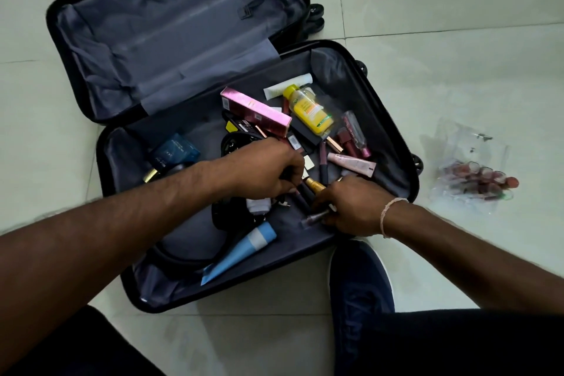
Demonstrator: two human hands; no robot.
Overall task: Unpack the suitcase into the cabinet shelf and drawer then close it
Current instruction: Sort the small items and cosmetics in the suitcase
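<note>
A black suitcase (390, 137) lies open on the floor, its grey-lined lid (171, 40) empty. The lower half holds several cosmetics: a pink box (256, 110), a yellow bottle (311, 113), a blue tube (241, 250), a dark blue box (174, 156), a white tube (290, 87) and lipsticks. My left hand (268, 171) is curled over small items near the middle, gripping something dark that I cannot make out. My right hand (351, 207) grips a slim purple-capped tube (314, 217) near the suitcase's front edge.
A clear plastic pouch (470, 168) with small reddish items lies on the pale tiled floor to the right of the suitcase. My blue shoe (360, 284) stands against the suitcase's front edge. No cabinet is in view.
</note>
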